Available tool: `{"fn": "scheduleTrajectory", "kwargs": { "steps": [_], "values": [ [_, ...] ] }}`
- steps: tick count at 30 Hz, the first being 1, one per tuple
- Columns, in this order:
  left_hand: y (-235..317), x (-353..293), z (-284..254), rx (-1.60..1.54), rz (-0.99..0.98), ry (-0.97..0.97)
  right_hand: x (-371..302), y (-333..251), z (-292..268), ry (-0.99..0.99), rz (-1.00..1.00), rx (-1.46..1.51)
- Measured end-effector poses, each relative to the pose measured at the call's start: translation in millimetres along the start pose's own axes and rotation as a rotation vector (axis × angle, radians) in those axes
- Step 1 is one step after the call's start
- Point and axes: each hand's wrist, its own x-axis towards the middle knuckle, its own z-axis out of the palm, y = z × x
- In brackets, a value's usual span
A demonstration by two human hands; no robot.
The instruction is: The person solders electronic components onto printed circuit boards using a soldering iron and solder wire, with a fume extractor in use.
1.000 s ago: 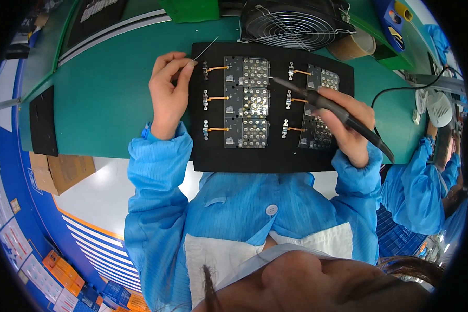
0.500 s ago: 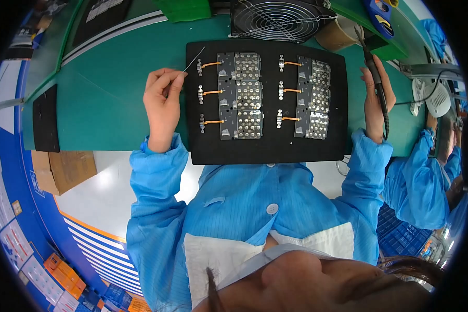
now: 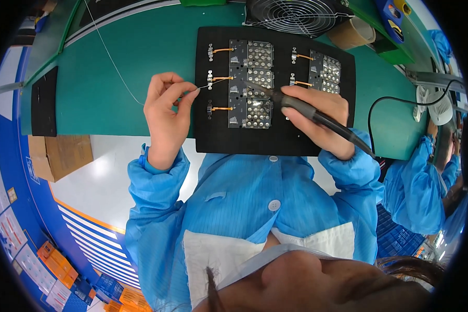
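**Soldering iron (image 3: 308, 108) and thin wire (image 3: 209, 85) close in on one circuit board (image 3: 237, 87)**

From where I stand, the board is the middle one of three in the left column, on a black mat (image 3: 208, 139) laid over the green surface (image 3: 104, 88). The left hand (image 3: 167, 112) pinches the wire between narrowed fingers, its free end reaching the board's left side. The right hand (image 3: 325, 134) wraps its fingers around the iron's dark handle, the tip angled leftward over the same board; I cannot tell whether it touches. A second column of boards (image 3: 331, 67) lies partly behind that hand. Orange strips (image 3: 222, 108) join small metal connectors (image 3: 210, 52) to the boards. A caged fan (image 3: 296, 18) stands beyond the mat, beside a brown roll (image 3: 352, 34).
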Motion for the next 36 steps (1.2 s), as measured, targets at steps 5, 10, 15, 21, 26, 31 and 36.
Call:
{"fn": "scheduleTrajectory", "kwargs": {
  "steps": [5,10,15,21,26,31,36],
  "values": [
    [0.2,-3.7,0.6,0.001,-0.022,-0.013,9.3,12.2,16.8,-0.016,-0.083,0.013],
    [-1.3,-3.8,1.5,-0.014,-0.003,-0.017,10.2,19.2,21.8,-0.014,-0.094,0.019],
    [0.1,-0.4,4.7,-0.016,0.019,-0.023,9.0,19.8,21.8,-0.007,-0.085,0.016],
    [-1.4,2.9,11.2,-0.028,0.057,-0.013,9.6,18.6,21.2,-0.017,-0.076,0.013],
    [-1.0,8.3,17.4,-0.040,0.075,-0.038,9.1,17.4,18.7,-0.025,-0.058,0.005],
    [-4.2,7.3,17.9,-0.015,0.065,-0.051,9.9,23.4,24.5,-0.028,-0.079,0.031],
    [-4.3,18.2,22.7,-0.081,0.012,-0.075,8.3,18.5,18.5,-0.044,-0.042,-0.002]
  ]
}}
